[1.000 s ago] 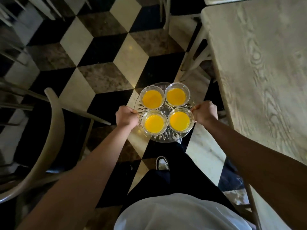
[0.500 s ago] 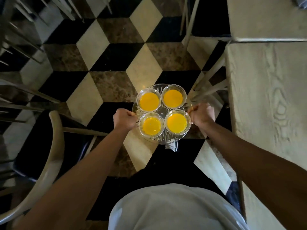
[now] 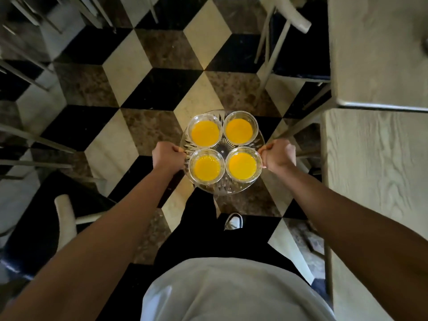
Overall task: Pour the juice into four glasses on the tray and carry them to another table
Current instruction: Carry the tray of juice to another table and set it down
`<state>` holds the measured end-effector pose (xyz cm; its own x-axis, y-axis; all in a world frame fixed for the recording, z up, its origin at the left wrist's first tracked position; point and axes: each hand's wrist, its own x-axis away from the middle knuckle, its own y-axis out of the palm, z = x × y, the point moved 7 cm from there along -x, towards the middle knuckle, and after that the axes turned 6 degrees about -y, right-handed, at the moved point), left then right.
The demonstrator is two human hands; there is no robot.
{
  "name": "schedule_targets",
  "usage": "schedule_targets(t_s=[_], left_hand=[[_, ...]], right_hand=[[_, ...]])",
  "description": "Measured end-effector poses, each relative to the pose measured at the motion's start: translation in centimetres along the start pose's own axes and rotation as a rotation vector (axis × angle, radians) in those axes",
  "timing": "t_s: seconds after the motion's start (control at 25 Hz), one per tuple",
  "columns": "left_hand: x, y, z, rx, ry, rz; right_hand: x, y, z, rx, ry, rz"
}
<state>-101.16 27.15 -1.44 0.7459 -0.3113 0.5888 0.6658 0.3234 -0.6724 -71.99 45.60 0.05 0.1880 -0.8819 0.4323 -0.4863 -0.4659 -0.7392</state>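
Carried farther past the table (image 3: 379,172), one tray (image 3: 223,188) bears four glasses (image 3: 205,133); left hand (image 3: 168,156) and right hand (image 3: 278,154) clench its rim.

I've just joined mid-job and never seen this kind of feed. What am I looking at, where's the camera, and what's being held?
There is no machine here: a person wears one camera on the head, looking down at their own arms. The left hand and right hand grip opposite edges of a round glass tray, carried above a chequered floor. Four glasses of juice stand on it, two by two. Pale wooden tables lie to the right, chairs around.
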Motion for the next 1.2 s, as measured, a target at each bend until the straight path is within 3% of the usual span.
schedule_targets(t_s=[0.6, 1.2], left_hand=[[-15.8, -5.6, 15.5, -0.046, 0.130, -0.043], [-31.4, -7.5, 30.4, -0.024, 0.076, -0.002]], right_hand=[[-15.6, 1.0, -13.2, 0.014, 0.051, 0.066], [-34.6, -1.1, -24.2, -0.058, 0.073, 0.058]])
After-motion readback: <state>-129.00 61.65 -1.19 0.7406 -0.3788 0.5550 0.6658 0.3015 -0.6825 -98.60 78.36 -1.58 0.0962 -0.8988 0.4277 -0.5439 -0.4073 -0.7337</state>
